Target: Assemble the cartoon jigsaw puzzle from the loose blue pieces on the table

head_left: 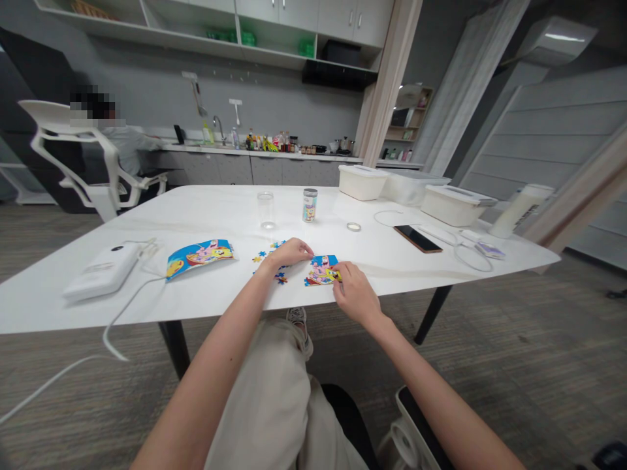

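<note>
A partly joined patch of jigsaw puzzle (322, 271), bright cartoon figures on blue, lies near the front edge of the white worktop (206, 215), a little right of its middle. The right hand (356, 294) is at the patch's lower right corner, fingers bent down against it; whether they pinch a piece is impossible to tell from this view. The left hand (290, 253) rests loosely just left of the patch, unclenched and holding nothing visible, over a scatter of loose puzzle pieces (271, 260).

Further left lies a printed cartoon picture sheet (200, 258), then a white plastic device (102, 271) whose white cable (122, 307) trails over the front edge. Toward the back stand a clear drinking glass (266, 210) and a cartoon-labelled jar (309, 204). A smartphone (417, 239) and three white storage boxes (455, 203) occupy the right side.

The main risk seems to be a forearm or wrist sweeping loose pieces out of place or over the nearby edge. Uneven pressure from the right hand could also part the joined pieces.
</note>
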{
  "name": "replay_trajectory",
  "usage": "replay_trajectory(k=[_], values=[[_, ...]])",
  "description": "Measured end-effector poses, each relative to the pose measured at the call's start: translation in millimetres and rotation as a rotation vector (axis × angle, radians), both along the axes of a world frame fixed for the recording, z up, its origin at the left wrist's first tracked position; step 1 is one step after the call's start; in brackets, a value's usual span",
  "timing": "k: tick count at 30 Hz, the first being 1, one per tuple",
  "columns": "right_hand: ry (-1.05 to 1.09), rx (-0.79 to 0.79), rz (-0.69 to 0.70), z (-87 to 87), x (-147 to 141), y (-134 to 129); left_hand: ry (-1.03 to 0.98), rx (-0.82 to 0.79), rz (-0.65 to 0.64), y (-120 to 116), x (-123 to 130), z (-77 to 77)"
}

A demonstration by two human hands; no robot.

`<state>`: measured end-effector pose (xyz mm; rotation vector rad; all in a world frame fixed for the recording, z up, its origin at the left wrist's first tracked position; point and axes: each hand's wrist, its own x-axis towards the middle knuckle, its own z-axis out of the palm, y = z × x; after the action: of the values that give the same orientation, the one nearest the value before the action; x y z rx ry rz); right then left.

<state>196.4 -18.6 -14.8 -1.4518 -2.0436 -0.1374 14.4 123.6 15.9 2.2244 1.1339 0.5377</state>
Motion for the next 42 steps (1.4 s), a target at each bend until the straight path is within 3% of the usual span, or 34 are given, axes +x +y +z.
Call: replay_trajectory(k=[11, 20, 29, 37, 42], values=[[-0.003, -0.008, -0.008, 0.3, 0, 0, -0.066, -0.081, 0.000, -1, -1, 1.1], [-0.007, -0.013, -0.015, 1.1, -1, 0, -0.150, -0.189, 0.001, 9, -5, -7.3], [-0.059, -0.012, 0.027, 1.0, 2, -1, -0.127, -0.193, 0.009, 3, -2, -0.6], [-0.136, -0.034, 0.143, 21.4, -12, 26, -0.132, -0.156, 0.006, 0, -4, 0.4], [-0.155, -0.085, 0.140, 16.5, -18, 35, -0.139, -0.158, 0.033, -1, -3, 0.2]])
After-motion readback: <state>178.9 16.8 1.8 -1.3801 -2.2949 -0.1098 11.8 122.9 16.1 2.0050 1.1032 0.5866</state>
